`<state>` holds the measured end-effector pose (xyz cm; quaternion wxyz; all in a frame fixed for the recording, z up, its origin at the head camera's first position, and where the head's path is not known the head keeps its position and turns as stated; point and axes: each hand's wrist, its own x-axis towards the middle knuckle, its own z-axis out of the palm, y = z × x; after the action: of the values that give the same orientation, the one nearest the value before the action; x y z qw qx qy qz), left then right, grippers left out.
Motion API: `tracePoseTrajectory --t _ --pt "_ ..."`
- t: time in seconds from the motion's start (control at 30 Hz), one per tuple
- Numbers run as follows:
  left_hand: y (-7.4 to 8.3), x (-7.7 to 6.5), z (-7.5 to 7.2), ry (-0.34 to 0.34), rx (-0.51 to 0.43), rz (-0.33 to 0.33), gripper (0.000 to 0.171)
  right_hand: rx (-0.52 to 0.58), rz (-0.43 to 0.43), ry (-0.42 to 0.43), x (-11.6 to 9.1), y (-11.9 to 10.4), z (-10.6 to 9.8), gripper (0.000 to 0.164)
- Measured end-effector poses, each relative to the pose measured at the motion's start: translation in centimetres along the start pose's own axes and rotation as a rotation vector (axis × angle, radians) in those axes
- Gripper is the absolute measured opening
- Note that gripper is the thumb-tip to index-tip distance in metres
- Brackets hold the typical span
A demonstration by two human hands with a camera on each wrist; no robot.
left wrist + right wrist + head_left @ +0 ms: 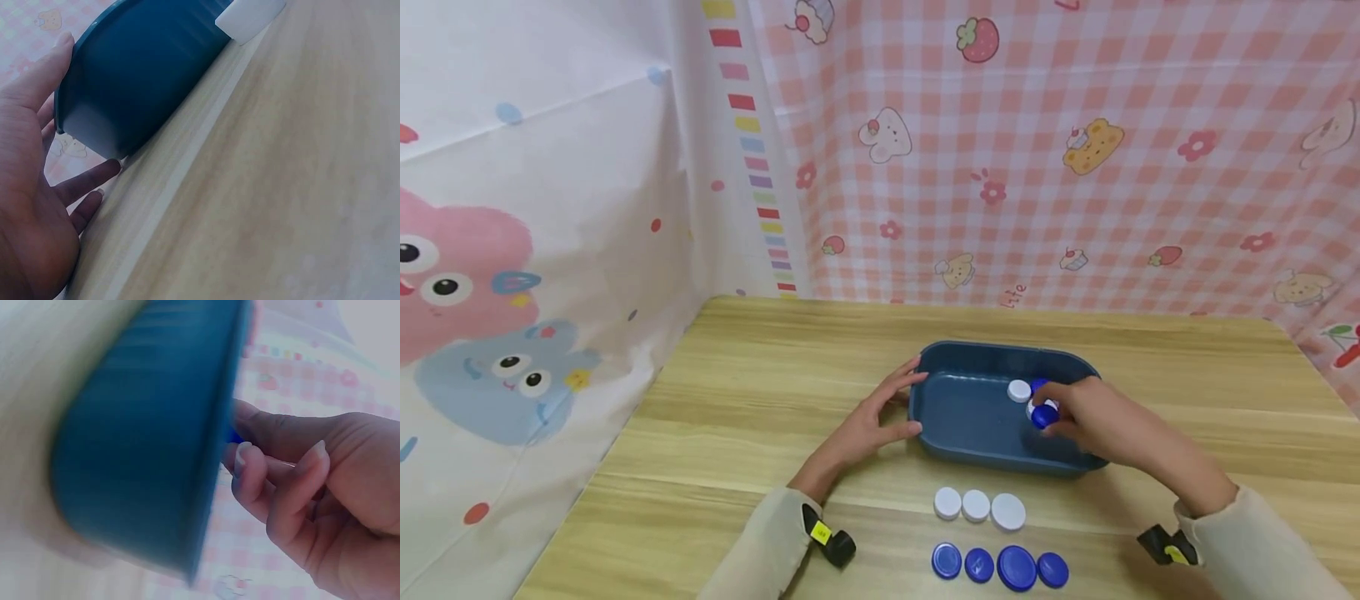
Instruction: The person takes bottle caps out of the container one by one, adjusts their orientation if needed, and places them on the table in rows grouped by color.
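Note:
My right hand (1105, 421) reaches over the right end of a dark blue plastic tub (962, 417) and pinches a blue bottle cap (1044, 417) between thumb and fingers. In the right wrist view only a sliver of that cap (234, 436) shows behind the tub wall. Inside the tub lie a white cap (1018, 390), a second blue cap (1039, 385) and another white cap partly hidden by the held one. My left hand (880, 417) touches the tub's left end, its fingers spread and loosely bent; in the left wrist view its thumb is against the tub wall (137, 75).
In front of the tub, three white caps (976, 505) stand in a row on the wooden table (760, 400). Nearer still is a row of several blue caps (1017, 568) of mixed sizes. A pink checked cloth (1037, 225) hangs behind the table.

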<state>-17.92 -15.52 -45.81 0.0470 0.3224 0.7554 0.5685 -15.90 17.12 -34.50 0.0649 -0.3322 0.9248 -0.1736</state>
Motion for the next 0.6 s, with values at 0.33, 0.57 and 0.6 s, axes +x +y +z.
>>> tracePoseTrajectory --t 0.33,0.57,0.6 --pt "0.1 0.0 -0.1 0.007 0.007 0.005 0.066 -0.068 -0.035 0.036 -4.0 -2.1 -0.4 0.028" --pt "2.5 -0.1 0.0 -0.009 -0.038 0.02 0.06 -0.07 -0.035 -0.008 -6.1 -2.2 1.7 0.024" --pt "2.9 -0.1 -0.1 -0.014 -0.045 0.018 0.06 -0.053 -0.031 -0.031 -6.3 -2.2 2.0 0.024"
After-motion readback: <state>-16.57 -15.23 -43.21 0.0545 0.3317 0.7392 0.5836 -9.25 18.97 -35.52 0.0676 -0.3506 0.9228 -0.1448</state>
